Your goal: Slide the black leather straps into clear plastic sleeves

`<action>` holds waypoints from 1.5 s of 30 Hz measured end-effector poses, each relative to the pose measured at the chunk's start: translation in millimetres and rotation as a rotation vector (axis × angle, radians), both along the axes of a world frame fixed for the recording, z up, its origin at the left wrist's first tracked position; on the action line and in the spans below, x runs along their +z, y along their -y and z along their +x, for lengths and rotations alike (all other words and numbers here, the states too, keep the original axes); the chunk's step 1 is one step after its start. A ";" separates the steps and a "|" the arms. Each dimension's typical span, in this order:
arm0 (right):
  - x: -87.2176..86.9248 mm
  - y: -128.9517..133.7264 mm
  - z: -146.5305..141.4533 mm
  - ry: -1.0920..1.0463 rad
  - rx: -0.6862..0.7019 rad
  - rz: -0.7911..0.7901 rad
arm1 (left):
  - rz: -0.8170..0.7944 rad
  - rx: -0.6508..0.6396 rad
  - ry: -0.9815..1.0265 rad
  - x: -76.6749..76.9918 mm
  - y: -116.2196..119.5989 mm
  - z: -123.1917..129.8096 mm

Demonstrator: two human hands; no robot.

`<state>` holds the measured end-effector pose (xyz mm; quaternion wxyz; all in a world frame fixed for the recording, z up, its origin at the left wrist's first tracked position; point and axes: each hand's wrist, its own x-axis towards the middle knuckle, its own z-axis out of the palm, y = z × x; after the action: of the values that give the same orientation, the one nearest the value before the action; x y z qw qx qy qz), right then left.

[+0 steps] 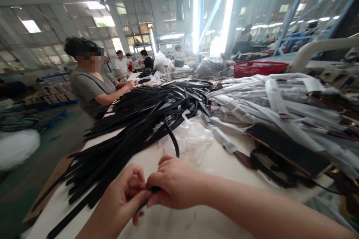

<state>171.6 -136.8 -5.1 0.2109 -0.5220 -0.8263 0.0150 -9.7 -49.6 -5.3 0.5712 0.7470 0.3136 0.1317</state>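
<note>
Both hands meet low in the middle of the view, over the pale table point(215, 179). My left hand point(127, 190) pinches a black strap point(173, 140) between thumb and fingers. Right beside it, my right hand point(175, 183) is closed on the same strap, which rises behind its knuckles toward a large pile of black straps point(134, 123). Part of the strap is hidden inside the fingers. Crumpled clear plastic point(193, 134) lies just beyond my right hand.
Straps wrapped in white point(252, 97) are heaped at the right, with a dark phone-like slab point(288, 149) in front. Behind them stands a red crate point(258, 68). A person in a grey shirt point(89, 89) works at the table's left side.
</note>
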 end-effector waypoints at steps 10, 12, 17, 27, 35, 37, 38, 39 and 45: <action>2.1 2.2 15.2 -0.226 -0.080 0.050 | -0.036 -0.300 0.099 4.2 -19.3 -12.1; 5.6 0.6 31.9 -0.364 -0.154 0.124 | 0.002 -0.331 0.111 10.9 -26.6 -16.9; 9.7 -4.1 44.0 -0.435 -0.159 0.085 | 0.059 -0.174 0.011 15.2 -32.0 -16.8; 37.9 4.7 50.2 -0.159 -0.227 0.257 | 0.394 0.276 -0.069 30.7 -43.0 -62.8; 18.5 -5.6 67.1 -0.264 -0.222 0.032 | 0.682 0.507 -0.566 61.0 -31.0 -251.1; 3.5 -15.9 53.2 -0.224 -0.174 -0.014 | 0.729 0.495 -0.695 60.7 -30.0 -288.7; -3.0 -21.4 45.9 -0.198 -0.161 -0.028 | 0.773 0.488 -0.768 61.0 -29.6 -303.3; -8.7 -26.9 39.2 -0.172 -0.160 -0.040 | 0.822 0.489 -0.852 62.0 -29.1 -314.1; -28.8 -41.7 19.9 -0.096 -0.208 -0.067 | 0.959 0.398 -0.943 80.1 -18.7 -249.1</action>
<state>191.5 -95.1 -33.9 0.2329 -0.6106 -0.7555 0.0457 -258.9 -30.8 74.8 -0.0532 0.8225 0.5659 0.0194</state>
